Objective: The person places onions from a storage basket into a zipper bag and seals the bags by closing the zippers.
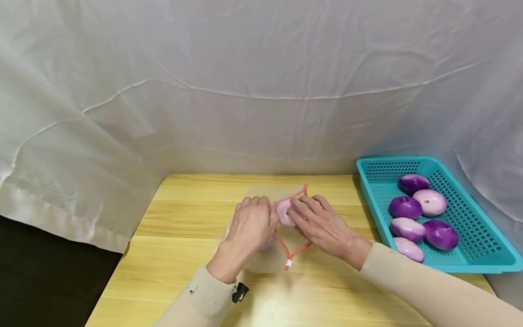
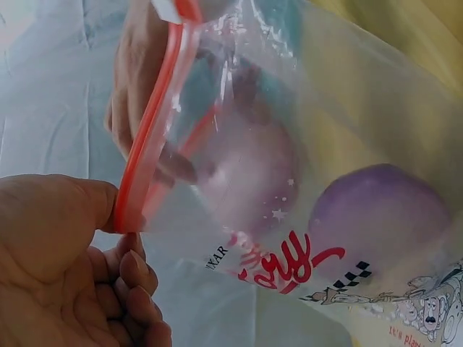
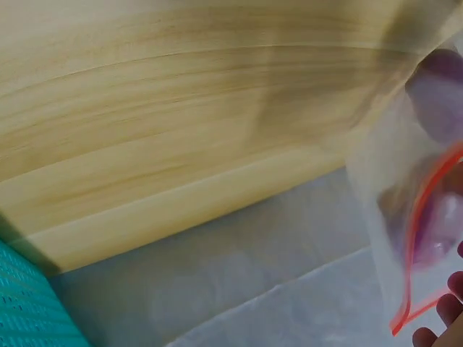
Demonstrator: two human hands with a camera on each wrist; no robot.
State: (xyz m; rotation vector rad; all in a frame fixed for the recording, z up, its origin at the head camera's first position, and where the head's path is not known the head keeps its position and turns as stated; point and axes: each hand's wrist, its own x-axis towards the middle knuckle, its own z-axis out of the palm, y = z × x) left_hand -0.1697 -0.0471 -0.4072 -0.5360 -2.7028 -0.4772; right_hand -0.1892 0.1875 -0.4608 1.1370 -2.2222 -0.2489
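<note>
A clear zip bag (image 1: pixel 267 265) with a red zip edge (image 2: pixel 148 130) is held over the table. My left hand (image 1: pixel 253 222) pinches that edge between thumb and index finger at one side of the mouth. At the parted opening, my right hand (image 1: pixel 323 225) holds a pale purple onion (image 1: pixel 284 212), its fingers reaching inside the mouth. The left wrist view shows this onion through the plastic, near the fingertips. Deeper in the bag lies another purple onion (image 2: pixel 383 210). My right palm is hidden in the wrist views.
On the right of the wooden table (image 1: pixel 184 254) stands a turquoise perforated basket (image 1: pixel 369 200) with several purple and pale onions (image 1: pixel 441 235). A whitish curtain (image 1: pixel 261 127) hangs behind the table and along its sides.
</note>
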